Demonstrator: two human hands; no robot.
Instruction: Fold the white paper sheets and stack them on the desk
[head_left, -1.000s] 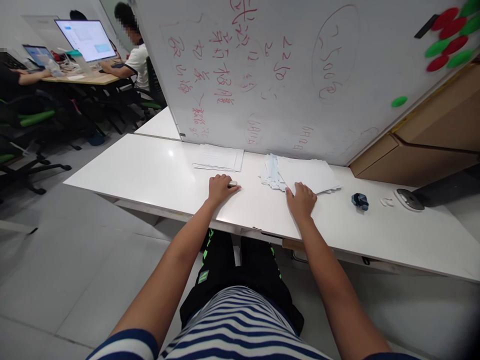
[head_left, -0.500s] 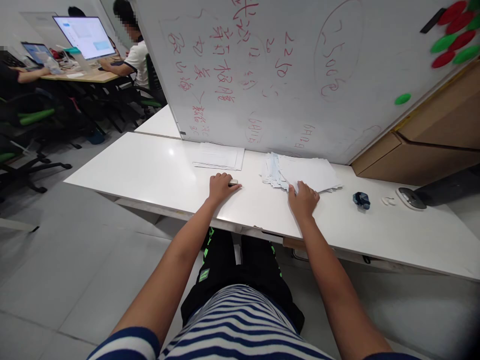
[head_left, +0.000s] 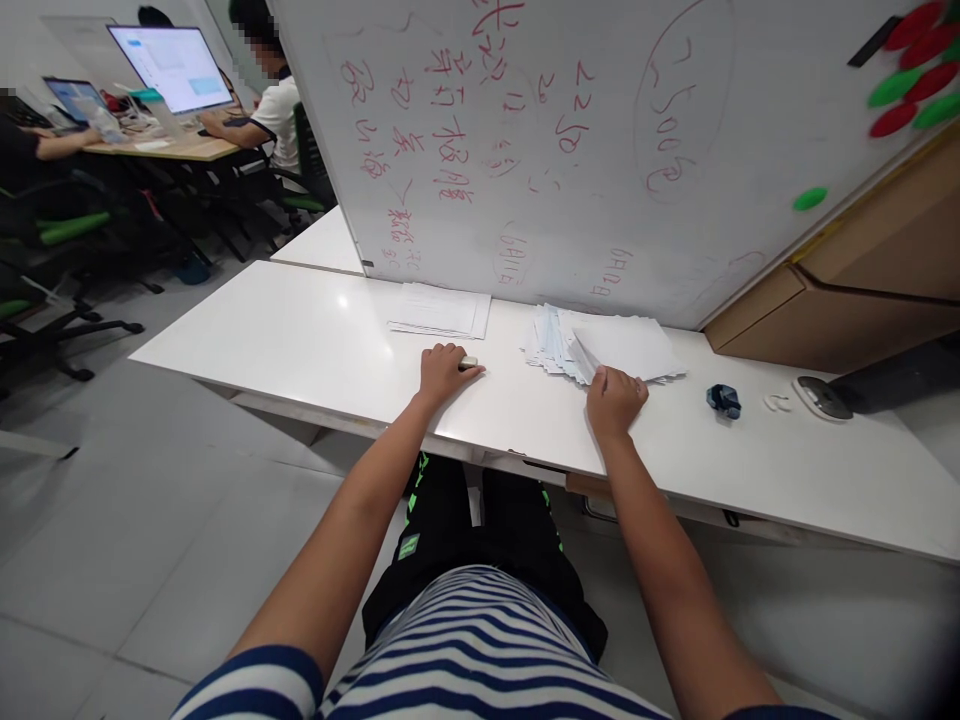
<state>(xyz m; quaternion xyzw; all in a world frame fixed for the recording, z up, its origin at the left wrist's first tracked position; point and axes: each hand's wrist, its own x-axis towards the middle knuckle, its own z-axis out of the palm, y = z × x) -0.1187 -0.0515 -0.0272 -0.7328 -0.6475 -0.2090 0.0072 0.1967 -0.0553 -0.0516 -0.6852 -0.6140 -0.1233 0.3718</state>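
Note:
My left hand (head_left: 442, 374) rests on the white table, closed around a small pale object (head_left: 468, 363) with a dark underside. Only its end sticks out past my fingers, so its kind is unclear. At the near edge of a loose pile of papers (head_left: 551, 335), my right hand (head_left: 616, 402) pinches the top white sheet (head_left: 630, 345). The sheet's left edge curls up off the papers below. A second, flatter stack of white papers (head_left: 441, 312) lies beyond my left hand, touched by neither hand.
A whiteboard (head_left: 525, 200) with red writing stands along the table's (head_left: 285, 340) far side. To the right lie a dark blue object (head_left: 723, 401), white earphones (head_left: 777, 403) and a round grey-and-white device (head_left: 823, 397). Cardboard boxes (head_left: 832, 320) stand behind. People sit at a desk (head_left: 187, 150) at far left.
My right hand has moved slightly right and nearer to me, and the top sheet's left edge has bent upward. My left hand stays in place around the small object.

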